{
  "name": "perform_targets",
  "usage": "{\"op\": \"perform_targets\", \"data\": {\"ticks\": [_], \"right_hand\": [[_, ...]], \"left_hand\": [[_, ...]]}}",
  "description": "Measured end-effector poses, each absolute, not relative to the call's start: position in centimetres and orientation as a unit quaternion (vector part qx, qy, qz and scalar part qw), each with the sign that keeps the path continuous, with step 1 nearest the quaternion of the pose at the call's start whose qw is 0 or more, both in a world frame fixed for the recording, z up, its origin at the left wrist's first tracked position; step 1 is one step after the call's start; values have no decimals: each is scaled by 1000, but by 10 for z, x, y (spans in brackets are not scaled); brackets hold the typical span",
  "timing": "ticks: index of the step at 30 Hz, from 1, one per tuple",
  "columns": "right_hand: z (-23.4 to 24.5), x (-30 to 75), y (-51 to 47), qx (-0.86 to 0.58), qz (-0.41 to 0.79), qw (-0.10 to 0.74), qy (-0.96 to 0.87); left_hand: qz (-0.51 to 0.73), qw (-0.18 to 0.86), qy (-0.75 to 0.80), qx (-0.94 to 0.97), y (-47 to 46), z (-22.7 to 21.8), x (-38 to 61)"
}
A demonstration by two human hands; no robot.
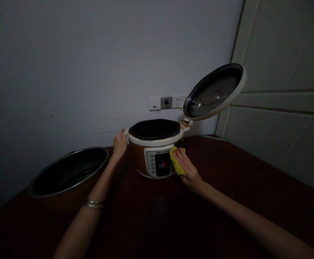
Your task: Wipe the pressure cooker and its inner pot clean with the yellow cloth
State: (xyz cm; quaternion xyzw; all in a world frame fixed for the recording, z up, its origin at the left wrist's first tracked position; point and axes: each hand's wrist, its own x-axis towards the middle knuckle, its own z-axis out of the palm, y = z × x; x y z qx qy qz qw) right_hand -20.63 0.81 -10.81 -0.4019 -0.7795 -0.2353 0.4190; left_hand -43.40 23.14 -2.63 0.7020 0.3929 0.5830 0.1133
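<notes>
An electric pressure cooker (137,154) with a white rim and an orange-brown body stands on the dark table. Its lid (216,93) is hinged up at the right, showing the metal underside. My left hand (119,144) is closed on the white side handle (127,133) at the cooker's left. With my right hand (190,172) I press a yellow cloth (176,163) against the right side of the front control panel (162,163); fingers lie over the cloth. The inside of the cooker is dark, so its contents cannot be made out.
A large dark pot (70,172) with a metal rim sits at the left, partly behind my left forearm. Wall sockets (166,102) are behind the cooker. A pale panelled door (275,136) borders the dark red table (227,172) at the right.
</notes>
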Motion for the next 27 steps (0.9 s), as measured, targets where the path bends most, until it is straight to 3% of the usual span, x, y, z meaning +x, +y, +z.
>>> {"op": "perform_targets", "data": {"ticks": [5, 9, 12, 17, 19, 22, 27], "right_hand": [[-130, -196, -14, -431, -170, 341, -818], [-133, -196, -35, -462, -39, 336, -820], [-128, -202, -48, -520, 97, 439, -727], [-106, -195, -39, -596, 263, 681, -334], [-93, -193, -28, -571, 285, 726, -257], [-78, -208, -12, -549, 290, 721, -308], [-66, -253, 14, -547, 126, 672, -484]], "left_hand": [[588, 116, 402, 692, 229, -25, -432], [585, 111, 399, 697, 229, -24, -433], [587, 112, 389, 701, 232, -24, -435], [585, 103, 388, 705, 233, -25, -436], [582, 100, 389, 707, 232, -25, -436], [584, 101, 389, 706, 232, -25, -435], [594, 111, 388, 696, 233, -26, -435]]}}
